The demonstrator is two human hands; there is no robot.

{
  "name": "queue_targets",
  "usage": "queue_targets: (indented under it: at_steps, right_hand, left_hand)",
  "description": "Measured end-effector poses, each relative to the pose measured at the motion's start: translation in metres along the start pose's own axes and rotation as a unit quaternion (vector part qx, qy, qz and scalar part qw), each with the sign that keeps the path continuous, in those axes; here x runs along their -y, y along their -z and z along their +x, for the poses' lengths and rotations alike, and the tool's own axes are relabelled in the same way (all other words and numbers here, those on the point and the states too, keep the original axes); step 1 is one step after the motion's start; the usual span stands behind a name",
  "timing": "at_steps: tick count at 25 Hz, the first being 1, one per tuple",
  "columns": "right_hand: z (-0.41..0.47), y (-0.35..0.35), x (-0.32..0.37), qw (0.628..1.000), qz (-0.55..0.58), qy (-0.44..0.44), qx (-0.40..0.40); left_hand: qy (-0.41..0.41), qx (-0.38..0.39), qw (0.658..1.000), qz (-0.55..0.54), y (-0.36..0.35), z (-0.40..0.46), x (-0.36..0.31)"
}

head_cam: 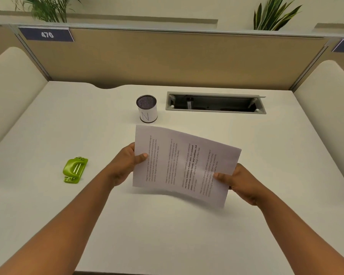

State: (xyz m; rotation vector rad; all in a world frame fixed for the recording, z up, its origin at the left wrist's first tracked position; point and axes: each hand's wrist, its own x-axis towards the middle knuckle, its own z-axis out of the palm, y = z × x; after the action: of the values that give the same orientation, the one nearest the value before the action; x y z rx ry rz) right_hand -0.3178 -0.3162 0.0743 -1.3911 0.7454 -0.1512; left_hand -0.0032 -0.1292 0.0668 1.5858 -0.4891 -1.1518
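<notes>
A printed sheet of white paper (184, 163) hangs a little above the white desk (167, 225), turned sideways so its text lines run up and down. My left hand (127, 165) pinches its left edge, thumb on top. My right hand (240, 181) pinches its lower right edge, thumb on the printed side. The sheet bows slightly between the two hands and casts a shadow on the desk below. A green hole punch (75, 170) lies on the desk to the left of my left forearm, apart from both hands.
A mesh pen cup (146, 109) wrapped in white paper marked "N" stands just behind the sheet. An open cable tray (214, 104) is sunk into the desk at the back right. Tan partitions and padded side panels enclose the desk; a sign reads 476 (47, 34).
</notes>
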Motion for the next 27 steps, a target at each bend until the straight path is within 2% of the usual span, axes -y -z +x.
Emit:
queue_targets:
  at_steps: [4,7,9,13,17,27]
  right_hand:
    - [0.001,-0.011,0.002,0.994,-0.057,0.02,-0.094]
    - [0.005,-0.02,0.002,0.984,-0.048,0.054,-0.166]
    - [0.006,-0.027,-0.005,0.977,-0.04,0.066,-0.2]
    - [0.004,-0.047,-0.029,0.977,-0.066,0.055,-0.195]
    - [0.007,-0.052,-0.036,0.972,-0.043,0.064,-0.221]
    - [0.008,-0.063,-0.043,0.975,-0.082,0.027,-0.206]
  left_hand:
    - [-0.061,-0.063,0.996,0.001,-0.017,-0.008,0.002]
    - [-0.154,-0.138,0.978,0.024,-0.034,-0.016,0.002]
    - [-0.175,-0.178,0.968,0.02,-0.045,-0.017,0.012]
    - [-0.113,-0.195,0.974,-0.001,-0.063,-0.018,0.042]
    - [-0.119,-0.206,0.971,0.004,-0.063,-0.019,0.045]
    - [-0.105,-0.218,0.969,0.04,-0.067,-0.021,0.064]
